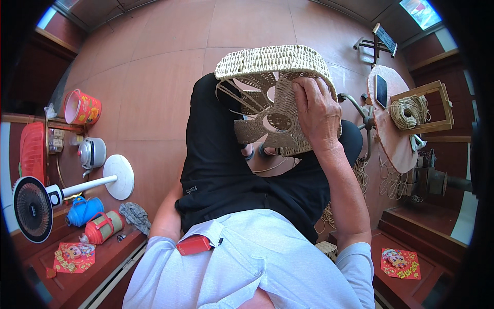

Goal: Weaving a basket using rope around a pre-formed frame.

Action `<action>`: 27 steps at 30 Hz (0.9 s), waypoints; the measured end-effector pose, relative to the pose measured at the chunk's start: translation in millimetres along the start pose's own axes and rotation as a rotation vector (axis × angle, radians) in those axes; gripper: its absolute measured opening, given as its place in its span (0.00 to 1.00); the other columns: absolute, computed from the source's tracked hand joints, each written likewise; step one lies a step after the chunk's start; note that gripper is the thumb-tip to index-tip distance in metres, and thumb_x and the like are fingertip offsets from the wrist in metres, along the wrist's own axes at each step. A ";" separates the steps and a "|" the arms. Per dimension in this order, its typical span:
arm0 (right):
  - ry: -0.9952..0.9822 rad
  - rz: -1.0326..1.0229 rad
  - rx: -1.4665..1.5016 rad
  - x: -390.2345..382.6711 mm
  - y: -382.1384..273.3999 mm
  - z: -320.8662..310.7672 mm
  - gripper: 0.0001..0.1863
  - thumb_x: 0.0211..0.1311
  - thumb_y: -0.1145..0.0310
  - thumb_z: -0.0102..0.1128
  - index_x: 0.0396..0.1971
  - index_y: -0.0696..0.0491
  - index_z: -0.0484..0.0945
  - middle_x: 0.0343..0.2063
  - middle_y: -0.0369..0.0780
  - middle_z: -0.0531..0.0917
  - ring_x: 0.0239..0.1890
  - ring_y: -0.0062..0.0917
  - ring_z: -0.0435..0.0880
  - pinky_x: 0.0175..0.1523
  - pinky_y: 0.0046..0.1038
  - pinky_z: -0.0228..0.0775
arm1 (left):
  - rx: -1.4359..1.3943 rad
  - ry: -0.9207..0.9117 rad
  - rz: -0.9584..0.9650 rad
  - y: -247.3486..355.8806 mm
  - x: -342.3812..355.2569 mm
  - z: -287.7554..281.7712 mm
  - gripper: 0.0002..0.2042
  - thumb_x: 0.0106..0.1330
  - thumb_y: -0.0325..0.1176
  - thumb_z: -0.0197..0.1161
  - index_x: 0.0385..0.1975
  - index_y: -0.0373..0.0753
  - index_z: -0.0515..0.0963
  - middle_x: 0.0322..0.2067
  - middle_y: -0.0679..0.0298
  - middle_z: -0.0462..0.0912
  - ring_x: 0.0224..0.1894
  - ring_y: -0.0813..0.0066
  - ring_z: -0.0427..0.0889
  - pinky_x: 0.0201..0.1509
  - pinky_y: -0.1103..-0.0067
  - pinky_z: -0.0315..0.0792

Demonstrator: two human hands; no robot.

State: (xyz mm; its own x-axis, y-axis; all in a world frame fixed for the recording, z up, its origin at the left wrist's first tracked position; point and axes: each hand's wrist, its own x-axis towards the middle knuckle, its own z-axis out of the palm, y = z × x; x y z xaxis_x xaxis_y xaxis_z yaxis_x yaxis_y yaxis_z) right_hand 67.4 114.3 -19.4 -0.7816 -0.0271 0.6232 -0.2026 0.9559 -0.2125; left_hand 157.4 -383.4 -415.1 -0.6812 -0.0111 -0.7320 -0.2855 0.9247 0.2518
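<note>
My right hand (pixel 314 105) grips a pale woven rope basket (pixel 267 56) on its right side, fingers curled over the weaving. The basket is tilted on its side over my dark-trousered legs, showing woven panels round a ring-shaped hole and several loose strands on its left. My left hand is hidden; only that forearm (pixel 167 208) shows, beside my left thigh.
Right: a small round table (pixel 380 131) with a phone (pixel 381 92), rope coil (pixel 406 113) and wooden frame, plus a folding stand (pixel 383 41) behind. Left: a fan (pixel 33 208), kettle (pixel 94 152), pink bucket (pixel 82 108) and two flasks (pixel 85 211). Loose cord lies below the table.
</note>
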 end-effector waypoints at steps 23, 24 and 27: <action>-0.007 0.063 0.030 -1.6 -3.3 0.5 0.04 0.76 0.65 0.69 0.44 0.48 0.85 0.35 0.39 0.84 0.31 0.37 0.90 0.36 0.38 0.83 | -0.061 0.944 1.407 360.8 -223.6 -204.9 0.25 0.67 0.20 0.64 0.66 0.34 0.81 0.49 0.55 0.86 0.50 0.57 0.87 0.58 0.65 0.82; -0.017 0.050 0.037 -2.5 -3.2 0.4 0.04 0.76 0.65 0.69 0.44 0.48 0.85 0.35 0.39 0.84 0.31 0.37 0.90 0.36 0.38 0.83 | -0.032 0.930 1.425 376.7 -222.8 -201.6 0.30 0.64 0.20 0.65 0.71 0.33 0.78 0.53 0.55 0.85 0.53 0.57 0.86 0.61 0.65 0.82; -0.021 0.107 0.078 -3.1 -3.6 0.9 0.05 0.75 0.67 0.69 0.44 0.49 0.86 0.36 0.41 0.86 0.35 0.42 0.90 0.39 0.41 0.83 | 0.067 1.066 1.374 405.2 -204.5 -190.9 0.32 0.65 0.21 0.64 0.74 0.33 0.76 0.57 0.55 0.81 0.58 0.57 0.83 0.68 0.66 0.78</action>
State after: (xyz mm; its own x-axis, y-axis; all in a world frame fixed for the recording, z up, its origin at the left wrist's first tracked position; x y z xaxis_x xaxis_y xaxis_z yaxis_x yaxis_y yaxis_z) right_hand 70.0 110.7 -21.3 -0.8134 0.0665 0.5779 -0.1621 0.9282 -0.3350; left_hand 52.3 -79.1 -42.4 -0.4994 0.5310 0.6846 0.8409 0.4873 0.2355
